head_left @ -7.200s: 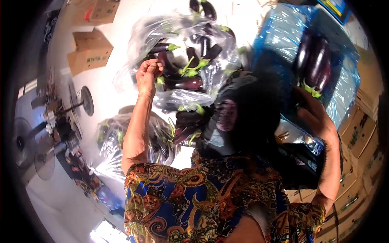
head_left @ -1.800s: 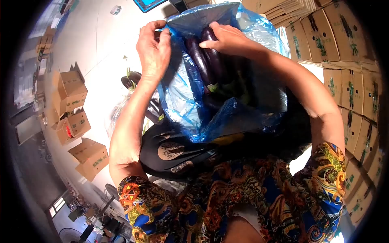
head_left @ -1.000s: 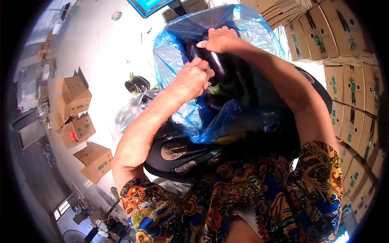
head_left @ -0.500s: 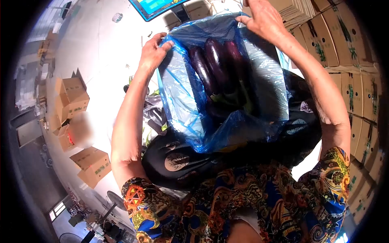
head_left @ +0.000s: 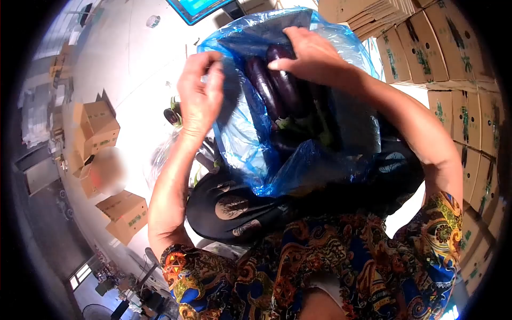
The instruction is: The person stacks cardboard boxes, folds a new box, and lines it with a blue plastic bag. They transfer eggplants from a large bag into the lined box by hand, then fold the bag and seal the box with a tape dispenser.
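A blue plastic liner bag (head_left: 240,146) is spread open in front of me, its sides folded outward around a boxy shape on my lap. Inside it lie several long dark purple eggplants (head_left: 261,85), side by side, with green stem ends toward me. My right hand (head_left: 314,56) reaches over the far right of the bag with fingers stretched and thumb apart, covering the upper part of the right-hand eggplants. At the bag's left edge, my left hand (head_left: 200,96) is raised with loosely bent fingers, slightly blurred, a gap showing between thumb and fingers.
A blue-framed screen (head_left: 200,9) stands at the top. Stacked cardboard boxes (head_left: 418,45) line the right, with flattened cardboard (head_left: 368,13) beside them. Open cartons (head_left: 96,125) sit on the floor at left. Clear plastic with more eggplants (head_left: 205,157) lies by my left forearm.
Both hands have let go of the bag's rim. My right hand has moved down and left over the eggplants; my left has dropped slightly. The bag's far edge now spreads wider.
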Demonstrator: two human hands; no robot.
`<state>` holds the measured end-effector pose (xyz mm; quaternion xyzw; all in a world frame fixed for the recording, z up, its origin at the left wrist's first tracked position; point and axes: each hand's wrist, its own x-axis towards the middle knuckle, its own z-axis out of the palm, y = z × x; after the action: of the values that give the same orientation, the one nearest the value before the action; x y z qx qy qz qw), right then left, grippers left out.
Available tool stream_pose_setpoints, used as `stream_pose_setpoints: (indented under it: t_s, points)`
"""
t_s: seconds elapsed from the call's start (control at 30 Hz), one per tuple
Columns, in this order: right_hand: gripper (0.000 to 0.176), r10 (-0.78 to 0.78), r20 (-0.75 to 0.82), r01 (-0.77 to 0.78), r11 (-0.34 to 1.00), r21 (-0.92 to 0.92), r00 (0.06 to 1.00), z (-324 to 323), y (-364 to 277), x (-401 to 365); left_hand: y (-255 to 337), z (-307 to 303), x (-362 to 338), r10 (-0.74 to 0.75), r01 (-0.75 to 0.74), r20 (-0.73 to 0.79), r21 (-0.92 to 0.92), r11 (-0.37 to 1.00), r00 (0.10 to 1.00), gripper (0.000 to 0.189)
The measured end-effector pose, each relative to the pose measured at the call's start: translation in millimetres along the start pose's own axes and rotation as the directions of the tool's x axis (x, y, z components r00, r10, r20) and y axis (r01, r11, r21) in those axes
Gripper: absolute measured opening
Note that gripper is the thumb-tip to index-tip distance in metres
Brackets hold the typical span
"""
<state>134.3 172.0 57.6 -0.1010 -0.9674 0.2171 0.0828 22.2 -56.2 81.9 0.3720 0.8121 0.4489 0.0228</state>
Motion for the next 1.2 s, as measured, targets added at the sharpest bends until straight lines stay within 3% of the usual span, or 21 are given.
stream_pose_setpoints:
  t_s: [0.03,0.1,0.13,0.17,0.27,0.33,0.43,0.47,0.5,0.53,0.6,0.67,0.7,0.77,0.83,0.9,1.03,1.07,1.1,1.17,1.2]
  points:
    - [0.077,0.064,0.082,-0.063,0.998,-0.007,0.995,13,-2,6,13,7,-3,0.036,-0.038,0.089,0.018,0.999,0.995,0.018]
    - [0.092,0.162,0.407,-0.213,0.974,0.083,0.899,25,-2,21,32,21,-5,-0.147,0.179,0.263,-0.100,0.979,0.954,0.026]
    - [0.089,0.215,0.416,-0.275,0.957,0.090,0.883,26,-3,26,30,28,-7,-0.225,0.303,0.349,-0.187,0.934,0.910,0.034]
    - [0.086,0.265,0.428,-0.335,0.937,0.096,0.864,27,-3,28,23,32,-6,-0.222,0.269,0.379,-0.075,0.960,0.899,0.040]
    - [0.072,0.193,0.411,-0.330,0.897,0.295,0.891,13,1,21,15,39,-9,-0.305,0.404,0.427,-0.162,0.900,0.851,0.051]
    - [0.067,0.081,0.356,-0.228,0.890,0.395,0.931,-12,-12,14,27,40,-8,-0.303,0.476,0.487,-0.283,0.833,0.819,0.058]
    - [0.047,-0.116,0.207,-0.004,0.865,0.502,0.971,-58,-35,13,53,39,-2,-0.085,0.252,0.497,-0.280,0.927,0.864,0.060]
    - [0.046,-0.157,0.207,-0.002,0.792,0.611,0.966,-75,-48,17,49,41,2,-0.102,0.362,0.525,-0.421,0.832,0.845,0.076]
    - [0.045,-0.197,0.196,0.000,0.705,0.709,0.960,-91,-57,19,64,27,7,-0.193,0.435,0.516,-0.401,0.806,0.834,0.065]
    - [0.050,-0.312,0.052,0.100,0.450,0.887,0.949,-99,-57,16,72,14,12,-0.193,0.409,0.468,-0.421,0.810,0.863,0.059]
    - [0.041,0.083,0.181,-0.195,0.568,0.799,0.980,-112,-71,26,68,-10,12,-0.208,0.364,0.357,-0.458,0.811,0.911,0.049]
    - [0.054,-0.088,0.191,-0.083,0.676,0.732,0.978,-63,-17,27,62,-35,9,-0.245,0.349,0.263,-0.498,0.794,0.933,0.047]
    - [0.054,0.016,0.440,-0.256,0.833,0.491,0.898,-57,-11,27,63,-46,6,-0.272,0.353,0.229,-0.524,0.775,0.935,0.048]
    - [0.056,0.049,0.453,-0.146,0.973,0.181,0.890,6,-7,13,53,-56,-2,-0.338,0.397,0.211,-0.562,0.725,0.917,0.053]
    - [0.059,-0.043,0.460,-0.053,0.980,0.193,0.887,45,-7,-12,48,-53,-10,-0.388,0.453,0.233,-0.485,0.748,0.892,0.055]
    - [0.057,-0.089,0.345,0.014,0.977,0.215,0.934,76,-18,-23,43,-45,-15,-0.388,0.487,0.306,-0.403,0.775,0.870,0.065]
    - [0.044,0.310,0.372,-0.398,0.898,0.187,0.875,105,-35,-9,50,-23,-10,-0.335,0.414,0.282,-0.301,0.859,0.899,0.073]
    - [0.047,0.320,0.400,-0.422,0.885,0.198,0.859,110,-31,-8,52,-20,-10,-0.334,0.408,0.282,-0.271,0.872,0.900,0.074]
    - [0.059,0.171,0.370,-0.285,0.917,0.278,0.913,101,-28,-13,52,-18,-9,-0.332,0.402,0.284,-0.241,0.884,0.900,0.074]
    - [0.071,0.108,0.425,-0.272,0.898,0.347,0.899,84,-21,-18,44,-16,-10,-0.347,0.412,0.276,-0.227,0.882,0.896,0.076]
    - [0.076,0.121,0.369,-0.259,0.899,0.352,0.922,72,-19,-22,41,-16,-11,-0.347,0.413,0.273,-0.243,0.878,0.897,0.076]
